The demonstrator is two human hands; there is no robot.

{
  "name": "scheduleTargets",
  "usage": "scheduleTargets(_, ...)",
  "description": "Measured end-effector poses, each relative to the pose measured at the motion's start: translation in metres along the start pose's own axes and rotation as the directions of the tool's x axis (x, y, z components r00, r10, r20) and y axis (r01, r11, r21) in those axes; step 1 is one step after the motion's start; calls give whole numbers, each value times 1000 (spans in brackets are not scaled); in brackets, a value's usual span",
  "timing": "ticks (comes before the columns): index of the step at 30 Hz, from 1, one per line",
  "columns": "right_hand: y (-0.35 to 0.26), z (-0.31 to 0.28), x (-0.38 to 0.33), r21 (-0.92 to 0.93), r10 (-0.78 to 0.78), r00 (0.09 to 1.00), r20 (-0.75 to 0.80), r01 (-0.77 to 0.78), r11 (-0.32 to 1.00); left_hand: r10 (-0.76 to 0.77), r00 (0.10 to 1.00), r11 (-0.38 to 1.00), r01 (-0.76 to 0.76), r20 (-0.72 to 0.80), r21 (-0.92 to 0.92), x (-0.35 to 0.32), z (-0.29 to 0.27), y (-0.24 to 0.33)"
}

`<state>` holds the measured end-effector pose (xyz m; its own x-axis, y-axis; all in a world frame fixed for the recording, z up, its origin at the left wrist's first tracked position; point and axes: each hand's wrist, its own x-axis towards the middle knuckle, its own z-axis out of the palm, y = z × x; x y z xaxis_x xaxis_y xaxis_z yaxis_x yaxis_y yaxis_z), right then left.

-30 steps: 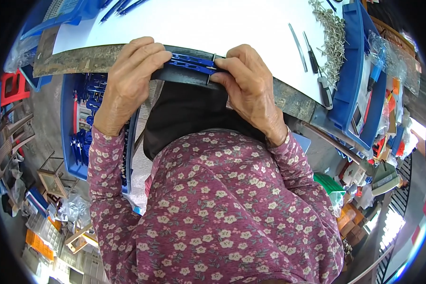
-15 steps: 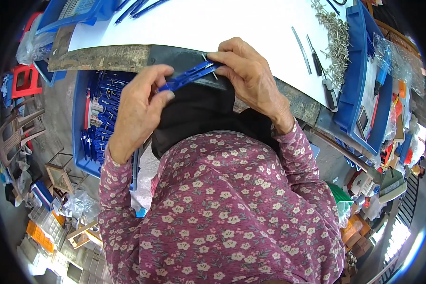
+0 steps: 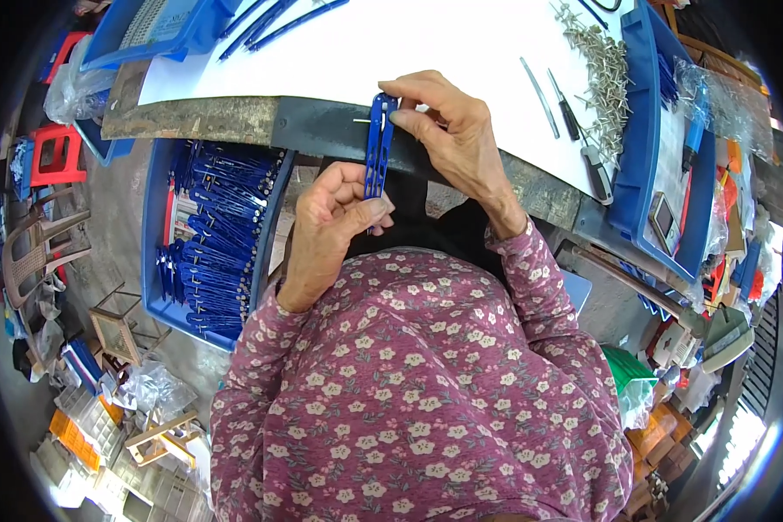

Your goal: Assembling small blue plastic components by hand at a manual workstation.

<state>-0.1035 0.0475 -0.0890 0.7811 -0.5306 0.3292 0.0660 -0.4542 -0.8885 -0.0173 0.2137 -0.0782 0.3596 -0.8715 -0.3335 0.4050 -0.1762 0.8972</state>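
A long, narrow blue slotted piece [image 3: 376, 150] stands nearly upright in front of me, just off the table's near edge. My left hand [image 3: 322, 230] pinches its lower end between thumb and fingers. At the upper end, my right hand [image 3: 457, 130] is closed, its thumb and forefinger at the side of the piece. A thin metal pin [image 3: 362, 121] juts out of the piece's left side near the top. Whether the right fingertips grip a pin or only the piece is hard to see.
The table [image 3: 339, 74] has a white top. Headed metal pins [image 3: 602, 83] lie heaped at its right, near a screwdriver [image 3: 565, 109] and a cutter knife [image 3: 597, 174]. A blue bin [image 3: 152, 226] of similar blue pieces sits lower left. Another blue tray [image 3: 639, 122] flanks the right side.
The blue piece has turned from slanting sideways to nearly upright. My left hand has moved right and down with its end, while my right hand stays near the upper end.
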Motion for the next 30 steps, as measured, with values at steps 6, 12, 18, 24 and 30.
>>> scheduleTargets(6, -13, -5, 8, 187, 189, 973, -132, -163, 969, 172, 985, 980, -169, 20, -108, 26, 19, 7)
scheduleTargets(12, -24, -15, 19, 73, 71, 959, -275, -53, 996, 255, 964, 956, -240, 71, -169, 44, 35, 11)
scheduleTargets(18, -17, -15, 24, 255, 182, 919, -350, -93, 962, 294, 952, 938, -271, 85, -215, 57, 43, 7)
scheduleTargets(24, -10, -13, 26, 235, 172, 904, -391, -82, 968, 312, 949, 924, -290, 52, -247, 65, 48, 3)
scheduleTargets(30, -9, -9, 25, 269, 219, 881, -419, -110, 957, 291, 956, 922, -269, 40, -278, 69, 47, -1)
